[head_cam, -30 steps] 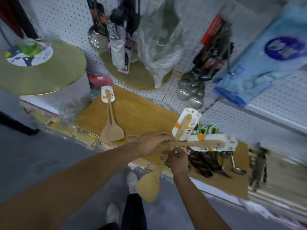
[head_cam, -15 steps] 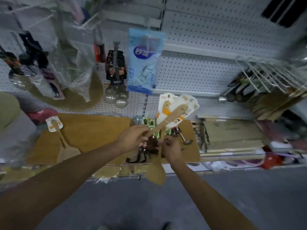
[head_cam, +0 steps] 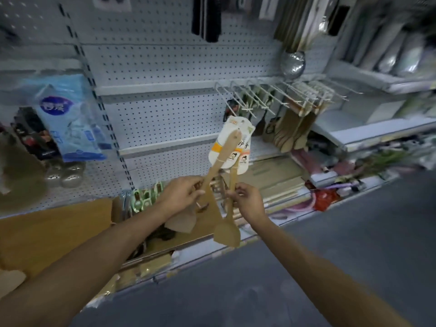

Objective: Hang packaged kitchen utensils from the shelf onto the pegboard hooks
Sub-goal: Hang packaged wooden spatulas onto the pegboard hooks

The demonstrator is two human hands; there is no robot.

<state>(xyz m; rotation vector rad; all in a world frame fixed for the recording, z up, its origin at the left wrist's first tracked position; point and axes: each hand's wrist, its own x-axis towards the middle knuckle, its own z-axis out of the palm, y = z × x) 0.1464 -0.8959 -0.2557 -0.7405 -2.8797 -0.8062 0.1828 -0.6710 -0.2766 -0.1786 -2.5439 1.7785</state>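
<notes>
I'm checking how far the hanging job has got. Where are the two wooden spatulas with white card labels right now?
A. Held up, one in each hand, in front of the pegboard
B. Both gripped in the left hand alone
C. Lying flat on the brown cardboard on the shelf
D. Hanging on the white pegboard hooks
A: the left hand grips one wooden spatula and the right hand grips the other wooden spatula, their card labels raised below the white pegboard hooks.
</notes>
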